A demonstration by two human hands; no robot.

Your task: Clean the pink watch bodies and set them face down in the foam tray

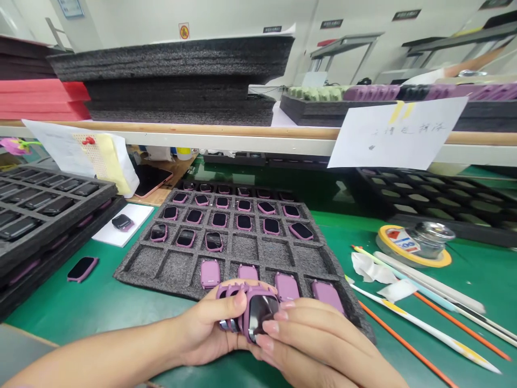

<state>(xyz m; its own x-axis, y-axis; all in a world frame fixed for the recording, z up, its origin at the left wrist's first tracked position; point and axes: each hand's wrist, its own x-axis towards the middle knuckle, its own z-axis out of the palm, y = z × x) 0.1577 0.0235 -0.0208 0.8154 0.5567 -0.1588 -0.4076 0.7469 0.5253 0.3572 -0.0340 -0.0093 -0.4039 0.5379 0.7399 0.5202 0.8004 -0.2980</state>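
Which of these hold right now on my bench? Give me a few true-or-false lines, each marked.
1. The left hand and right hand hold a pink watch. True.
2. Every tray cell holds a watch. False: the foam tray has empty cells.
3. A tape roll lies to the right of the tray. True.
4. A note hangs to the left of the tray. False: the paper note hangs from the shelf edge, to the right.
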